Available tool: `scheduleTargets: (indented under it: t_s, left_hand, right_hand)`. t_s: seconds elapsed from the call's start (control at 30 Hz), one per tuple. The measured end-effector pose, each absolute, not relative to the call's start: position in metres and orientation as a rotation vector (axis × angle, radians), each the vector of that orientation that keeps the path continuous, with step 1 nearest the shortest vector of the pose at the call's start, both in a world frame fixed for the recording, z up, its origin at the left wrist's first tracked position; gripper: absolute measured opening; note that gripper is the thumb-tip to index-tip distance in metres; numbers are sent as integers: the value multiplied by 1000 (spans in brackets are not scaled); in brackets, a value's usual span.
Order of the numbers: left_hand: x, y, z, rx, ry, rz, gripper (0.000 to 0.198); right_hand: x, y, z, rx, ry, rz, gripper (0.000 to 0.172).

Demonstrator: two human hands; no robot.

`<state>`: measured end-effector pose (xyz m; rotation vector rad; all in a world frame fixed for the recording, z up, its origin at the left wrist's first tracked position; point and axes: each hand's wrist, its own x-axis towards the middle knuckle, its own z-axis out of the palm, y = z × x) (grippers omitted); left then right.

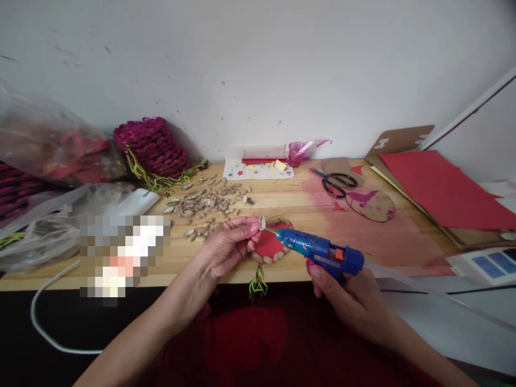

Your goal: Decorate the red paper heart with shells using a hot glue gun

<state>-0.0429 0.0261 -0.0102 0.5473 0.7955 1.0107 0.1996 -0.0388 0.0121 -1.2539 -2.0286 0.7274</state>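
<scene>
My left hand pinches a small pale nut shell between thumb and fingertips, held up just above the table. My right hand grips a blue glue gun whose nozzle touches or nearly touches that shell. Below the two lies a round red ornament edged with shells, with a green tassel hanging over the wooden table's front edge.
A heap of loose shells lies behind my left hand. Black scissors, a pink cup, a star sticker sheet, red paper, cardboard, purple woven ornaments and plastic bags surround it. A white cable hangs left.
</scene>
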Motion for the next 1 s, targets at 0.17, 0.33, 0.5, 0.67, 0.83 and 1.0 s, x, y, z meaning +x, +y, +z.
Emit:
scheduleTargets:
  t_s: [0.17, 0.33, 0.5, 0.67, 0.83, 1.0]
  left_hand:
    - [-42, 28, -6, 568, 782, 1027, 29]
    - [-43, 38, 1, 830, 917, 1076, 29]
    - [-37, 54, 5, 1517, 1130, 1030, 11]
    - [-21, 64, -3, 2281, 1207, 896, 14]
    - [-13, 67, -13, 2612, 1213, 648, 20]
    - [-12, 68, -17, 2703, 1180, 523, 23]
  right_hand:
    - [202, -35, 5, -1325, -1952, 778, 39]
    - [202, -17, -16, -1345, -1391, 1226, 36]
    - [198, 2, -34, -1199, -862, 1452, 36]
    - [193, 9, -33, -1120, -623, 1576, 40]
    - [193, 12, -32, -1073, -589, 1630, 42]
    - [196, 13, -37, -1043, -587, 1666, 39]
